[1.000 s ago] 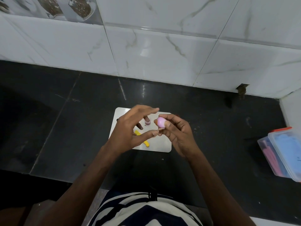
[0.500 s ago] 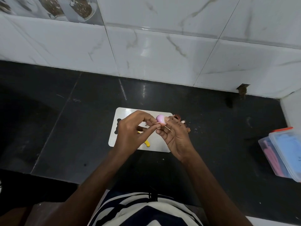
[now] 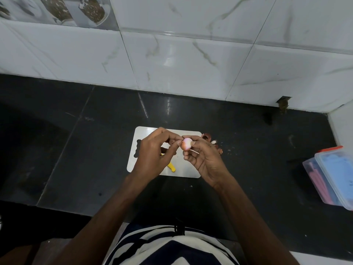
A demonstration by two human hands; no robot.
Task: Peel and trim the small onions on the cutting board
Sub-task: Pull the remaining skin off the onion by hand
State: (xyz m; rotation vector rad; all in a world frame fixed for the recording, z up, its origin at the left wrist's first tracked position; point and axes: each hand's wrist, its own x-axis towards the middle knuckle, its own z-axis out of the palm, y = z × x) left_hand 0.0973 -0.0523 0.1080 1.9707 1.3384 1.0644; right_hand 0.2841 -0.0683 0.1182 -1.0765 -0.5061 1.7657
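A small pinkish onion (image 3: 186, 143) is held above the white cutting board (image 3: 188, 170). My right hand (image 3: 204, 159) grips it between thumb and fingers. My left hand (image 3: 155, 153) pinches at the onion's left side with thumb and forefinger, on a thin bit of skin. A yellow-handled knife (image 3: 171, 166) lies on the board, mostly hidden under my left hand. Any other onions on the board are hidden by my hands.
Brown onion peels (image 3: 209, 137) lie on the black counter (image 3: 86, 150) just right of the board. A clear plastic box with an orange lid (image 3: 332, 175) sits at the right edge. A white tiled wall (image 3: 191, 54) stands behind.
My left hand, open a second ago, has closed its thumb and forefinger on the onion. Both hands have drifted slightly to the right and away from me with the onion.
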